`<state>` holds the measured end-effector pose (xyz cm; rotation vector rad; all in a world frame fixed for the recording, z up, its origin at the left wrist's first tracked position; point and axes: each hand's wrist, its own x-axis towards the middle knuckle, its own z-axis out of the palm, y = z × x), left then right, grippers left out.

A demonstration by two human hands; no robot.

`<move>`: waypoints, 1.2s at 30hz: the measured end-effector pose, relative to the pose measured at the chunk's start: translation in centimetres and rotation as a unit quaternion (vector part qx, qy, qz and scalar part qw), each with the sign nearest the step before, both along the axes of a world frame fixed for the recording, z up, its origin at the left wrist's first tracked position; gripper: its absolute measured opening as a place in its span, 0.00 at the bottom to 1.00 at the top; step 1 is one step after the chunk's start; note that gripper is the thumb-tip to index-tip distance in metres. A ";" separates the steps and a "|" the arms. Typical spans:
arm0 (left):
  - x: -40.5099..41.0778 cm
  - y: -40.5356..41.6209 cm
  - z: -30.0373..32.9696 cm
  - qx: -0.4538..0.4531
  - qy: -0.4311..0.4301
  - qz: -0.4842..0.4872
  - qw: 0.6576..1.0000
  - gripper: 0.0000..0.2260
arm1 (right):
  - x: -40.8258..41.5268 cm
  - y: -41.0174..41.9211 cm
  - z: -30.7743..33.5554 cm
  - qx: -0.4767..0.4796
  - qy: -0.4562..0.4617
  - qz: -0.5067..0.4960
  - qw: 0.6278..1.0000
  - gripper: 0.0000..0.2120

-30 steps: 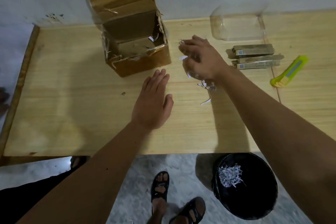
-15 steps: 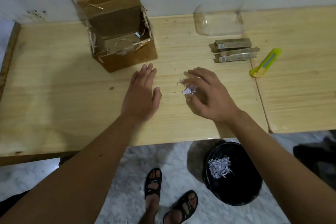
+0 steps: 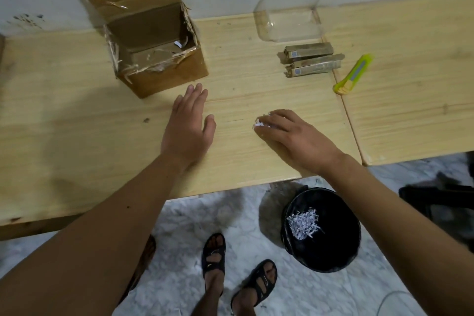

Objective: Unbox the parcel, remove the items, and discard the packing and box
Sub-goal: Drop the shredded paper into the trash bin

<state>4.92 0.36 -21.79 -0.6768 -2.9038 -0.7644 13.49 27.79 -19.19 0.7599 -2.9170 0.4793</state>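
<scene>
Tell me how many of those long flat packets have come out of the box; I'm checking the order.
3, stacked together on the table right of the cardboard box: top packet, middle packet, bottom packet. More could be hidden underneath.

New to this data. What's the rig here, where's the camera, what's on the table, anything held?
There is no robot: a person works with bare hands. The one view comes from a camera worn on the head, looking forward and down, so both arms reach in from the bottom.

The left hand lies flat and open on the table. The right hand covers and gathers a small clump of shredded paper on the table.

Also on the table: an opened cardboard box, a clear plastic container, three slim packets and a yellow-green cutter.

On the floor stands a black bin with more shreds in it, beside the person's sandalled feet.
</scene>
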 end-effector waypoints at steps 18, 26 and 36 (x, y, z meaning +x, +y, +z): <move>5.3 16.5 2.6 0.024 -0.055 -0.218 0.974 0.21 | 13.7 6.3 1.8 -0.134 0.013 -0.303 0.943 0.13; 11.1 24.7 1.4 -0.005 -0.071 -0.304 0.950 0.22 | 24.7 11.8 -1.6 -0.176 -0.012 -0.440 0.881 0.06; 11.5 24.8 1.1 -0.017 -0.028 -0.296 0.955 0.21 | 31.6 10.6 -7.4 -0.222 -0.084 -0.504 0.830 0.11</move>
